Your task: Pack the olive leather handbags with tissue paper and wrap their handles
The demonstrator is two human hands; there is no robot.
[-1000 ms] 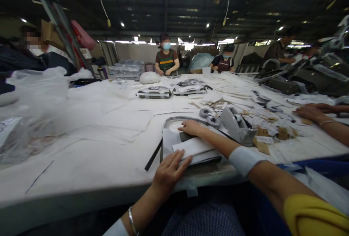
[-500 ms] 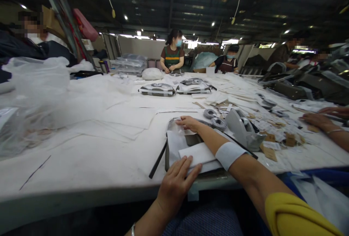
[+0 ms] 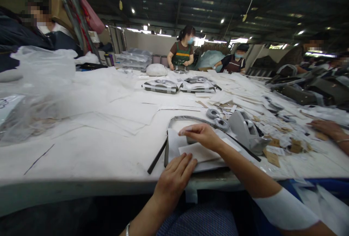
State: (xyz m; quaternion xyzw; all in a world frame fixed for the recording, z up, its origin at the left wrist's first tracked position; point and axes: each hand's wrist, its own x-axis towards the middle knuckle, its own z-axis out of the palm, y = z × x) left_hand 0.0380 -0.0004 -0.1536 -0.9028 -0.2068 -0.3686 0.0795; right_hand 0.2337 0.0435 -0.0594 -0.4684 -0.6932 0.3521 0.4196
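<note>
A flat dark bag [image 3: 166,156] with a grey loop handle [image 3: 188,118] and black strap ends lies at the table's near edge. White sheets [image 3: 200,152] cover most of its face. My left hand [image 3: 176,172] rests with extended fingers on the lower part of those sheets. Over the bag's upper part is my right hand [image 3: 201,136], its thumb and fingers pinched together; whatever is between them is too small to make out. A white band [image 3: 285,208] wraps the right forearm. To the bag's right stands a grey tape dispenser [image 3: 244,130].
Grey coiled rolls [image 3: 221,123] lie beside the dispenser, with scattered brown and white tags [image 3: 272,158] further right. Two wrapped bags [image 3: 160,87] sit mid-table. Clear plastic [image 3: 43,94] heaps up at left. A co-worker's hand [image 3: 328,128] is at right; other people work behind.
My right hand has drawn back toward me and slightly right from the bag's upper left, its arm lower now. The translucent piece seen at its fingertips is no longer distinct. My left hand stays on the sheets.
</note>
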